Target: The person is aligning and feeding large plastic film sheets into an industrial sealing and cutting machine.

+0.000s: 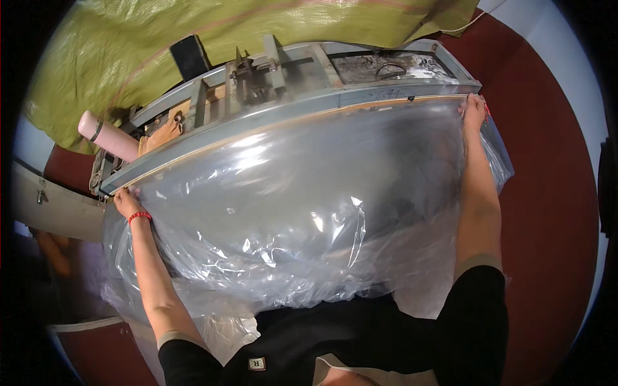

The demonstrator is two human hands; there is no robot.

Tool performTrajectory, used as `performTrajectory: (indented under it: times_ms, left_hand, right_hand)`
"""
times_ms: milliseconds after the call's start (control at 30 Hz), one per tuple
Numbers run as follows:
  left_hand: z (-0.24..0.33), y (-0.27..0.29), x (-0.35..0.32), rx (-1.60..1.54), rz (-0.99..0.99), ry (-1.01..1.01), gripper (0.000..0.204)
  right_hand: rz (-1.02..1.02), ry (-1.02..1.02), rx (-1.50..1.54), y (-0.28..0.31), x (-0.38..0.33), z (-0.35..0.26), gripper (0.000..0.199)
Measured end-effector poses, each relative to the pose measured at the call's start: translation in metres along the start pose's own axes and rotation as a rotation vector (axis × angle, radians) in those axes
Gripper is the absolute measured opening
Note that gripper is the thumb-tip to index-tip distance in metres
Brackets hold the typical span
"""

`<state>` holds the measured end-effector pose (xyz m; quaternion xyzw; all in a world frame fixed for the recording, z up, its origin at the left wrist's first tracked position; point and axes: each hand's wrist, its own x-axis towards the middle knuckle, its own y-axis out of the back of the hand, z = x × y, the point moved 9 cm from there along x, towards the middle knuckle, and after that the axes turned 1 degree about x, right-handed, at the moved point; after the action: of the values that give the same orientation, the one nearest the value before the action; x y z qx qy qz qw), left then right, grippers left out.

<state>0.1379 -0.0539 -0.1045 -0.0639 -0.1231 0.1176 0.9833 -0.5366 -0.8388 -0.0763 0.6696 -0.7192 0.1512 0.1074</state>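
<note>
A wide sheet of clear plastic film (pixel 290 186) stretches between my two hands, its far edge lying along the front of a long grey metal frame (pixel 257 119). At the film's left corner my left hand (pixel 127 202) is closed on the edge, close to the frame's left end. Far to the right, my right hand (pixel 474 112) pinches the opposite corner against the frame's right end. A thin tan strip (pixel 212 147) runs along the frame's front between the hands. The film's near part hangs in shiny folds against my black shirt.
Behind the frame's front bar sit a pink cylinder (pixel 109 136), a brown glove-like piece (pixel 163 134) and metal fittings (pixel 254 77). A dark flat block (pixel 189 56) leans at the back. Yellow-green woven sheeting (pixel 122 58) covers the far side. Red floor (pixel 547 225) lies to the right.
</note>
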Motion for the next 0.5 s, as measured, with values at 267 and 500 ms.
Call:
performTrajectory:
  times_ms: [267,500]
  left_hand:
    - [0.074,-0.007,-0.069,0.190,-0.583,-0.089,0.005]
    - [0.162,-0.021,-0.180,0.099,-0.805,-0.127,0.006]
  right_hand:
    - [0.008,0.115,-0.395,0.056,-0.039,-0.071,0.025]
    - [0.354,0.791,-0.904,0.068,-0.081,-0.213,0.024]
